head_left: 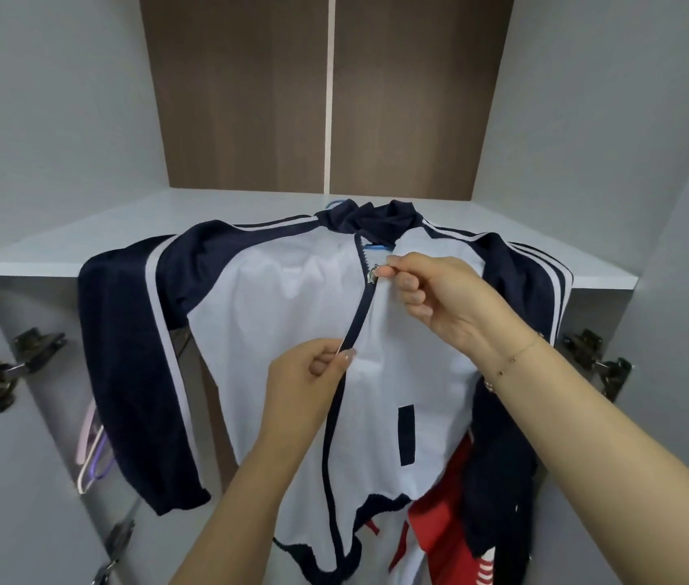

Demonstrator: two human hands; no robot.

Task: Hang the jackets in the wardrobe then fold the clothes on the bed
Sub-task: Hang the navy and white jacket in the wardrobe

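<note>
A white track jacket (275, 314) with navy sleeves and white stripes hangs on a blue hanger (374, 247) inside the wardrobe, facing me. My right hand (440, 297) pinches the metal zipper pull (373, 274) near the collar. My left hand (313, 373) pinches the navy zipper edge lower down, at mid chest. The zip is closed from the hem up to the pull. The jacket's collar lies against the front edge of the wardrobe shelf (81, 255).
A red garment with white stripes (444, 517) and a dark navy garment (499, 479) hang behind at the right. Empty pink and purple hangers (91, 449) hang at the left. Metal door hinges (18, 365) stick out on both sides.
</note>
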